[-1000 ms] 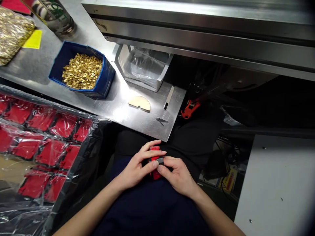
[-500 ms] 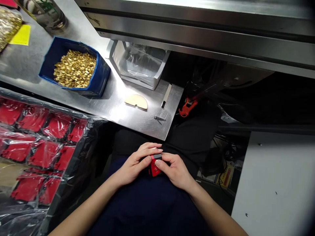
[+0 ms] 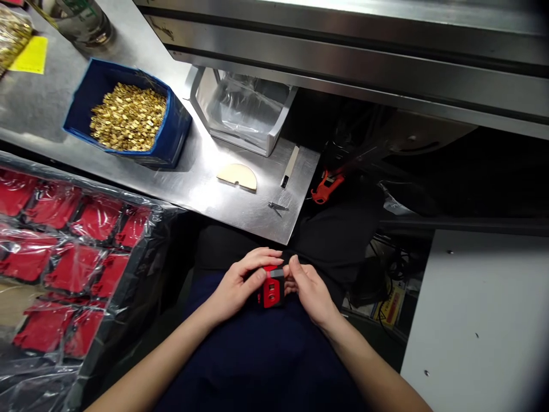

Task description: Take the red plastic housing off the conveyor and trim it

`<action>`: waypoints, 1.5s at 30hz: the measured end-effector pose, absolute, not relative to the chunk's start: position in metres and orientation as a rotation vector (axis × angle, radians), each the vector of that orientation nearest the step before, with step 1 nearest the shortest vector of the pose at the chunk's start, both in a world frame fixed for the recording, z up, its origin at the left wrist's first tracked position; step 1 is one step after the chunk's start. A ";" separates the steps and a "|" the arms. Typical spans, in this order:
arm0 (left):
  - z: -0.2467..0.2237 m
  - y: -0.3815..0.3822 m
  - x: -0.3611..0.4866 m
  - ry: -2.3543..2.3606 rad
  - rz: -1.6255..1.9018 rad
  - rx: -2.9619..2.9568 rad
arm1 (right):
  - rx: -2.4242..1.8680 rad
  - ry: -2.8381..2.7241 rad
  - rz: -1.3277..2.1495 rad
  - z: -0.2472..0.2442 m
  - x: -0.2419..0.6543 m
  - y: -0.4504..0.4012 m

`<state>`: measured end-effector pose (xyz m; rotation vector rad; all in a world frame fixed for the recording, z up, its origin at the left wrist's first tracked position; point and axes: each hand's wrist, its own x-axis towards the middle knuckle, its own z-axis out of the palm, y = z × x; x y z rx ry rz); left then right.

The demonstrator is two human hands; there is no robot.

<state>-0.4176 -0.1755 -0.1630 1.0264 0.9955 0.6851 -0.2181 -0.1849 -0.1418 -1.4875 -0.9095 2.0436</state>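
from my end, the head view puts the red-and-black part [image 3: 271, 290] at lower centre, its left edge covered by the left hand [image 3: 240, 283], which grips it. the right hand [image 3: 311, 290] has its thumb raised and fingers curled at the part's right side; i can't tell whether they touch it. at upper left, a bottle [image 3: 86, 23] and a bag [image 3: 12, 34] of gold bits are cut off by the frame. shadow at right of centre blurs what surrounds an orange tool [image 3: 326, 187]. i see scuffed metal on the table [image 3: 197, 189], bearing a flat cream half-disc [image 3: 237, 176] with a small notch. the angular blue bin [image 3: 174, 143] is heaped with shiny gold pieces [image 3: 128, 117]; the grey bin [image 3: 281, 121] holds clear, wrinkled plastic [image 3: 244, 111]. at lower left, glossy film partly covers rows of red parts [image 3: 74, 268].
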 end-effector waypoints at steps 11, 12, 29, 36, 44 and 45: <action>-0.124 -0.153 -0.409 1.241 0.772 0.610 | -1.258 -1.715 1.612 -0.122 -0.219 -0.174; -0.121 -0.152 -0.409 1.236 0.775 0.677 | -1.242 -1.663 1.627 -0.119 -0.220 -0.173; -0.119 -0.164 -0.407 1.090 0.814 0.911 | -1.480 -1.458 1.696 -0.100 -0.227 -0.177; -0.125 -0.158 -0.402 1.147 0.715 0.703 | -1.591 -1.121 1.881 -0.108 -0.230 -0.170; -0.132 -0.191 -0.418 1.095 0.515 0.939 | -1.373 -0.618 2.030 -0.126 -0.228 -0.169; -0.132 -0.194 -0.420 1.106 0.508 0.969 | -1.354 -0.558 2.035 -0.128 -0.227 -0.171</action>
